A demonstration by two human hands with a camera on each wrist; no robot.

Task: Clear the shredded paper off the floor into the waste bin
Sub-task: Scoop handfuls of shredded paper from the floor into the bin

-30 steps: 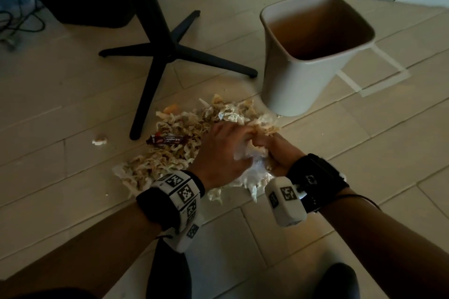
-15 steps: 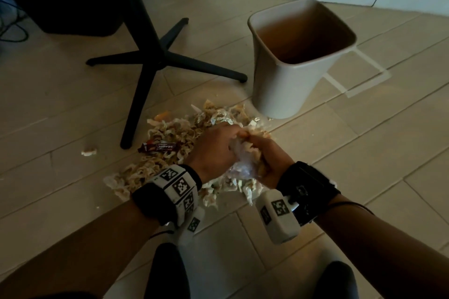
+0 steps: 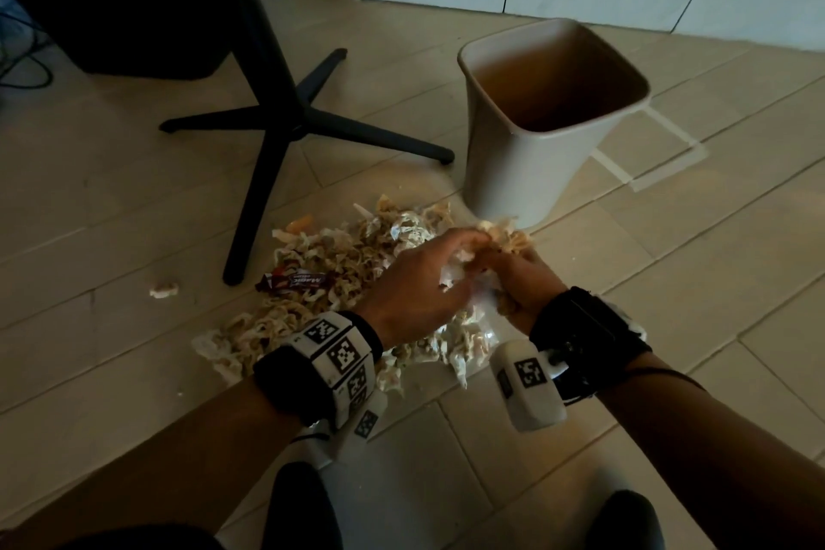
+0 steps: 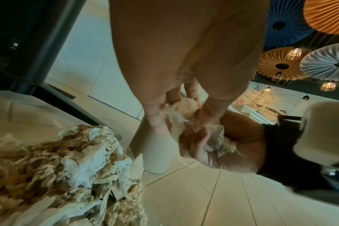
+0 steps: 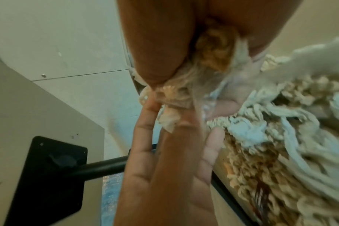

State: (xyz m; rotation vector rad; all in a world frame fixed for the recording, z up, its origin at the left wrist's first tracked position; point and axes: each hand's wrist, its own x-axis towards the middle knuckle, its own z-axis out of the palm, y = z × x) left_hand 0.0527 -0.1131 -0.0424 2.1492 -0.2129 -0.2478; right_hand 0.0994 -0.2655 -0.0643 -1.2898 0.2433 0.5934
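Both hands cupped together on a wad of shreds (image 3: 500,232), raised just off the pile (image 3: 339,277): left hand (image 3: 415,286) and right hand (image 3: 520,281) curl round it from either side. Pile lies on floor (image 3: 669,281), bin (image 3: 535,134) upright just beyond. Wrapper (image 3: 294,281) on pile's left edge.

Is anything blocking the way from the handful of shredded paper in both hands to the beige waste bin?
Nothing visible does. The left hand and right hand hold a clump of shredded paper just in front of the open beige plastic waste bin; the black chair base stands off to the left.
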